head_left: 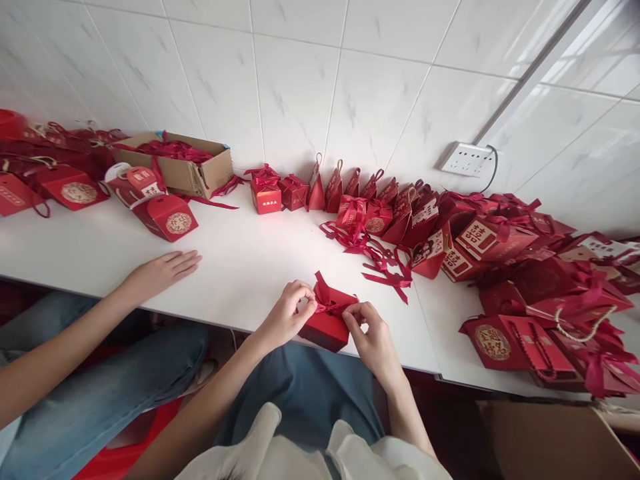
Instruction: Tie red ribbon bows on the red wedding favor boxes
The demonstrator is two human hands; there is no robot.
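We list: red gift box (324,331), probably light, crushable, best side-held; likely soft ribbon (329,307), pinched by left hand (286,315) and right hand (372,335).

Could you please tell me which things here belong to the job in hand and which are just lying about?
In the job: ribbon bow pinched by left hand and right hand; its red box; probably loose ribbons.

Apparently lying about: wall socket; cardboard box, lower right.
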